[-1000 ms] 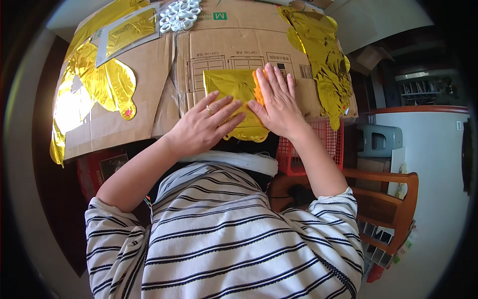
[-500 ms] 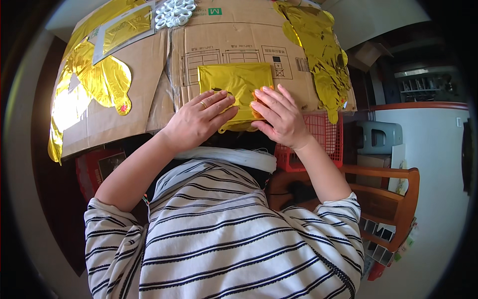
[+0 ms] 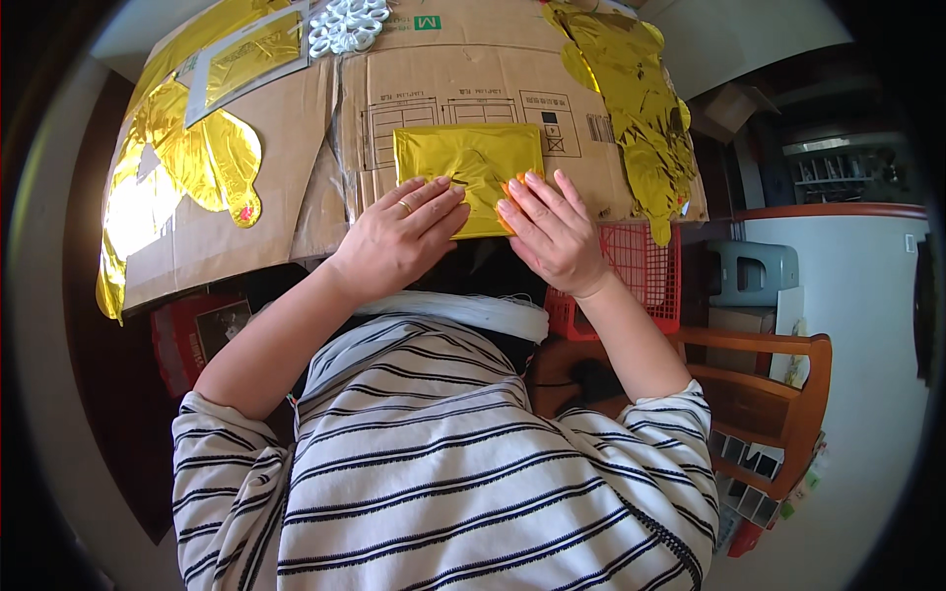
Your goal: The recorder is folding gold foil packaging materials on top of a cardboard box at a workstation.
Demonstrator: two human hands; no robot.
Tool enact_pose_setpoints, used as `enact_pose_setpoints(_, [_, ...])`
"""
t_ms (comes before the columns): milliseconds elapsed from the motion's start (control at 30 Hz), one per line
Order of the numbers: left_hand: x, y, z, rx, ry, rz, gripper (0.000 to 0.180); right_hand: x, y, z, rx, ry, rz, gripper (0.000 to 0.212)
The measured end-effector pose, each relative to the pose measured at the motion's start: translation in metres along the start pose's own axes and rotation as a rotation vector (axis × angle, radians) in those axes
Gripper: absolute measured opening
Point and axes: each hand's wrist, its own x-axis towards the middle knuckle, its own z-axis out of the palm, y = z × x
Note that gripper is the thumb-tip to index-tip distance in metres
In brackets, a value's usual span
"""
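Observation:
A gold foil balloon folded into a flat rectangle (image 3: 468, 148) lies near the front edge of the flattened cardboard (image 3: 394, 79). My left hand (image 3: 394, 236) rests on its lower left part, fingers stretched out side by side. On the lower right part lies my right hand (image 3: 559, 236), its fingers straight and a little spread. Something orange, perhaps finger covers, shows at the right fingertips. Small creases run across the foil between the hands.
Loose gold foil balloons lie at the left (image 3: 222, 158) and the right (image 3: 641, 118) of the cardboard. A foil piece in a clear bag (image 3: 251, 64) and a bundle of white cord (image 3: 348, 27) sit farther back. A red plastic basket (image 3: 641, 271) stands below the right edge, near a wooden chair (image 3: 813, 394).
The foil's loose lower end with its tab, which stuck out toward me, no longer shows; the front edge is now straight. Both hands stay nearly in place, the right one slightly lower.

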Motion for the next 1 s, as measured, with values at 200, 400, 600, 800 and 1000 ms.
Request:
enact_pose_setpoints(200, [-0.005, 0.005, 0.003, 0.13, -0.021, 0.019, 0.043, 0.0, -0.006, 0.003, -0.102, 0.067, -0.039, 0.031])
enact_pose_setpoints(400, [-0.008, 0.006, 0.002, 0.156, -0.038, 0.032, 0.044, 0.0, -0.007, 0.002, -0.103, 0.078, -0.074, 0.027])
enact_pose_setpoints(600, [-0.011, 0.005, 0.001, 0.129, 0.008, 0.072, 0.042, 0.003, -0.004, -0.003, -0.074, 0.088, -0.151, 0.024])
enact_pose_setpoints(800, [0.001, 0.0, -0.011, -0.038, 0.019, 0.013, 0.031, 0.013, 0.0, -0.015, 0.049, 0.072, -0.139, 0.024])
enact_pose_setpoints(1000, [0.006, -0.005, -0.015, -0.061, 0.04, 0.005, 0.028, 0.021, 0.005, -0.017, 0.087, 0.064, -0.118, 0.03])
